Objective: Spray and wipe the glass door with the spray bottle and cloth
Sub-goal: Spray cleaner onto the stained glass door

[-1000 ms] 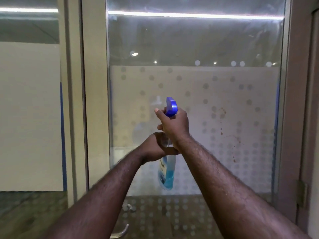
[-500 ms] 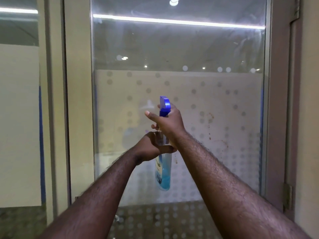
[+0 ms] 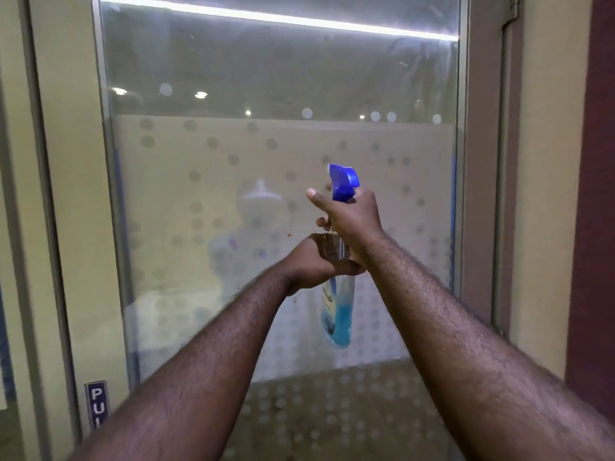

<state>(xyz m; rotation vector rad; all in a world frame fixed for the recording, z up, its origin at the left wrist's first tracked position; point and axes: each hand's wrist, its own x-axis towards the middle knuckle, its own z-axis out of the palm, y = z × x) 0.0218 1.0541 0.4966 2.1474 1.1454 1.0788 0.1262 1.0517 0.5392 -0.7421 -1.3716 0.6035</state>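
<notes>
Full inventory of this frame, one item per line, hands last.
spray bottle: 1, clear with blue liquid and a blue trigger head, held upright in front of the glass, right of centre
glass door: 1 pane, clear on top, frosted band with dot pattern across the middle, fills the centre
door frame: 1, beige-brown, at both sides of the pane
sign: 1, blue with white letters "PU" visible, lower left on the frame
ceiling light reflection: 1 white strip, top of the glass
cloth: none visible
left hand: 1, wrapped around the bottle's body
right hand: 1, gripping the neck below the trigger head
</notes>
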